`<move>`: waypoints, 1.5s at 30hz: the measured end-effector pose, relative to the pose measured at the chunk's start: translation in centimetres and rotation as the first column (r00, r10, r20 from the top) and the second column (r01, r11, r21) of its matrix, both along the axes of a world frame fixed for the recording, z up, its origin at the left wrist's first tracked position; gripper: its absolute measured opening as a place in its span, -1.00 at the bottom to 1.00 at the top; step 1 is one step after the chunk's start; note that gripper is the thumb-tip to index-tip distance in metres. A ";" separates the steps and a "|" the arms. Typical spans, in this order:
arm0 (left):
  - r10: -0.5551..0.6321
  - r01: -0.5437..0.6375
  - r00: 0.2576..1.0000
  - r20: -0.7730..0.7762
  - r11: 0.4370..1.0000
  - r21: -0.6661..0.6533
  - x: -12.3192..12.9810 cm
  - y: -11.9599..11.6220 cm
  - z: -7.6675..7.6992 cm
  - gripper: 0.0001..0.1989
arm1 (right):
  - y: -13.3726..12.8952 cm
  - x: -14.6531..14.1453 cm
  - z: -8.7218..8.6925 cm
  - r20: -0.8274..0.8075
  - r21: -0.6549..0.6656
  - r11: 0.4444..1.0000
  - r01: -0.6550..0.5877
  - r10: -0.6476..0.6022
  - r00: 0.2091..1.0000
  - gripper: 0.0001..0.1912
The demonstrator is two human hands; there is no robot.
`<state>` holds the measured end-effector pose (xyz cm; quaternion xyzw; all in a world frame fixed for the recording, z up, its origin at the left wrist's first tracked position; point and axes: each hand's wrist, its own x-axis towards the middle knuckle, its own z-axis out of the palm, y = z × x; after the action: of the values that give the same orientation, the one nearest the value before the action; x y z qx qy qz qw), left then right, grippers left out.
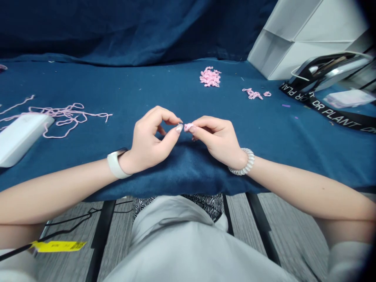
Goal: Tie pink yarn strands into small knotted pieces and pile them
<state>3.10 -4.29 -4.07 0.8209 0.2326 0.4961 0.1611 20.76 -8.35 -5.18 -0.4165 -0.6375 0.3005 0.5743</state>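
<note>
My right hand (219, 139) pinches a small pink yarn piece (188, 127) between thumb and fingertips, above the front part of the blue cloth. Just left of that piece, my left hand (155, 135) has its thumb and index fingertips brought together; whether a bit of yarn is between them is too small to tell. Farther back lies a pile of pink yarn pieces (210, 76), with a smaller group of pink pieces (252, 93) to its right. Loose pink yarn (69, 115) is tangled on the cloth at the left.
A white box-like object (25, 137) sits at the left on the blue cloth (132, 86). White boxes (293, 51) stand at the back right, near a black lettered strap (329, 111) and a small clear case (349, 98). A yellow tag (60, 246) hangs on a cable at lower left.
</note>
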 end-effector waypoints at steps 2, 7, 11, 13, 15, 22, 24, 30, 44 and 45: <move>0.004 -0.005 1.000 -0.016 0.997 -0.074 -0.1 0.0 0.3 -0.94 | 0.0 0.0 0.0 0.001 0.003 1.000 -0.012 0.012 1.000 -0.93; -0.013 -0.001 0.997 -0.076 0.985 -0.173 -0.1 0.0 0.7 -0.87 | 0.0 0.1 -0.1 -0.002 0.032 0.999 -0.028 0.028 1.000 -0.95; -0.020 0.000 0.994 -0.112 0.984 -0.176 0.0 -0.1 0.9 -0.87 | 0.2 0.2 -0.2 0.008 0.051 0.998 -0.045 0.045 0.999 -0.95; -0.026 0.007 0.993 -0.114 0.986 -0.165 -0.1 -0.2 1.0 -0.88 | 0.2 0.2 -0.2 0.014 0.059 0.997 -0.055 0.054 0.998 -0.94; -0.025 0.007 0.993 -0.119 0.989 -0.148 -0.1 -0.2 1.1 -0.90 | 0.2 0.2 -0.2 0.017 0.064 0.996 -0.061 0.060 0.998 -0.94; 0.035 -0.047 0.991 -0.128 0.995 -0.091 -0.2 -0.4 1.3 -0.97 | 0.2 0.3 -0.3 0.040 0.043 0.998 -0.034 0.032 0.999 -0.94; 0.046 -0.060 0.990 -0.136 0.993 -0.104 -0.2 -0.5 1.3 -0.96 | 0.3 0.3 -0.3 0.037 0.039 0.999 -0.029 0.028 0.999 -0.93; 0.069 -0.096 0.987 -0.143 0.977 -0.190 -0.1 -0.5 1.1 -0.93 | 0.1 0.2 -0.2 0.025 -0.005 0.999 -0.039 0.039 0.999 -0.91; 0.083 -0.100 0.995 -0.062 0.934 -0.343 -0.1 -0.1 0.7 -0.87 | 0.3 0.5 -0.1 -0.101 -0.144 0.982 -0.118 0.104 0.989 -0.89; 0.082 -0.097 0.995 -0.056 0.933 -0.348 -0.1 -0.1 0.7 -0.87 | 0.4 0.5 -0.2 -0.129 -0.163 0.977 -0.136 0.116 0.985 -0.88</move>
<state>3.03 -4.36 -3.40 0.7777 0.3576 0.4367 0.2769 21.29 -7.96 -5.40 -0.4043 -0.5991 0.4143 0.5532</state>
